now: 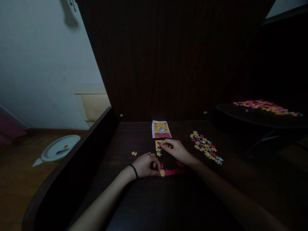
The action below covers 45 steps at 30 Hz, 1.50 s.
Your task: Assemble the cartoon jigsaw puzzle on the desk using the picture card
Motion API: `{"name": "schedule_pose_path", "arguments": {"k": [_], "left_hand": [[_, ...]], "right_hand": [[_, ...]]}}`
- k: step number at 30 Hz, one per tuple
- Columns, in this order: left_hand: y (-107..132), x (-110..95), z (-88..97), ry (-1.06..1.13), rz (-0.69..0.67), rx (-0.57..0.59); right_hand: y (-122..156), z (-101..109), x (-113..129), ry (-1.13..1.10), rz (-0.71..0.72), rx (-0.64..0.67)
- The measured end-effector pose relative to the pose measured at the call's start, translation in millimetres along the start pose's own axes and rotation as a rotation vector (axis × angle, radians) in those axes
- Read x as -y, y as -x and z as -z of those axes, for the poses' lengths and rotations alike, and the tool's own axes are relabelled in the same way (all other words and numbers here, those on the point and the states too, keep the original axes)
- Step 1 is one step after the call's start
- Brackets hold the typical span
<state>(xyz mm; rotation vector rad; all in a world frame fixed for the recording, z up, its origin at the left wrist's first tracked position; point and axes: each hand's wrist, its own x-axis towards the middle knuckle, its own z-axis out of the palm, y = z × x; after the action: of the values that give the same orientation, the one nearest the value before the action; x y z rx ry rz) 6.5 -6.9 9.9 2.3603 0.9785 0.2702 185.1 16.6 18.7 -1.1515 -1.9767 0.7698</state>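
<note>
My left hand (145, 166), with a black band at the wrist, is closed in a pinch. At its thumb and fingertip is a yellow jigsaw piece (162, 173), by the left end of a joined red puzzle strip (174, 172). My right hand (176, 150) reaches over the dark tabletop with curled fingers pressed together. Its fingertips meet a small joined yellow puzzle section (157, 143); anything pinched there is hidden. Loose yellow pieces (158, 154) lie just below that section, and one more yellow piece (134, 153) lies off to the left.
A printed picture (161, 129) of a white animal on yellow and red lies behind my hands. To the right spreads a pile of mixed puzzle pieces (207, 147). Colourful bits (264, 106) cover a dark round surface. A raised side board (72, 160) edges the left.
</note>
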Motion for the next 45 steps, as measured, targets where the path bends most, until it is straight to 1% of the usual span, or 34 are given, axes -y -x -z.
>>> {"name": "schedule_pose_path", "arguments": {"k": [7,15,19,22,24,26,28,30,35,37,38,40,42,45], "left_hand": [[1,-3,-5.3,-0.037,-0.012,-0.044],[0,-5,-8.2,-0.035,-0.019,-0.013],[1,-7,-7.1,-0.026,-0.04,-0.024],[1,-8,-7.2,0.003,-0.089,-0.038],[2,-9,-7.6,0.037,-0.11,-0.024],[2,-9,-7.4,0.108,-0.103,0.004],[2,-9,-5.6,0.223,-0.067,0.013],[1,-8,-1.7,0.385,-0.022,-0.052],[-4,-4,9.2,0.763,0.079,-0.388],[-6,-1,10.3,0.904,0.11,-0.48],[-7,0,10.0,0.965,0.129,-0.511],[-7,1,8.2,1.037,0.171,-0.537],[-7,0,5.8,1.051,0.197,-0.538],[-8,-3,2.1,1.007,0.192,-0.541]], "right_hand": [[2,-1,3,0.008,0.002,-0.001],[2,-1,2,-0.005,0.011,-0.011],[2,-1,2,-0.016,0.022,-0.013],[3,-1,3,-0.025,0.023,-0.019],[3,0,4,-0.029,0.014,-0.018],[3,0,4,-0.042,-0.001,-0.006],[3,0,3,-0.089,-0.023,0.027],[2,1,2,-0.188,-0.052,0.089],[2,1,0,-0.497,-0.13,0.288],[4,-1,2,-0.564,-0.152,0.332],[5,-2,3,-0.569,-0.164,0.331],[6,-6,4,-0.54,-0.19,0.286],[6,-9,4,-0.508,-0.205,0.218],[4,-10,3,-0.501,-0.196,0.135]]}}
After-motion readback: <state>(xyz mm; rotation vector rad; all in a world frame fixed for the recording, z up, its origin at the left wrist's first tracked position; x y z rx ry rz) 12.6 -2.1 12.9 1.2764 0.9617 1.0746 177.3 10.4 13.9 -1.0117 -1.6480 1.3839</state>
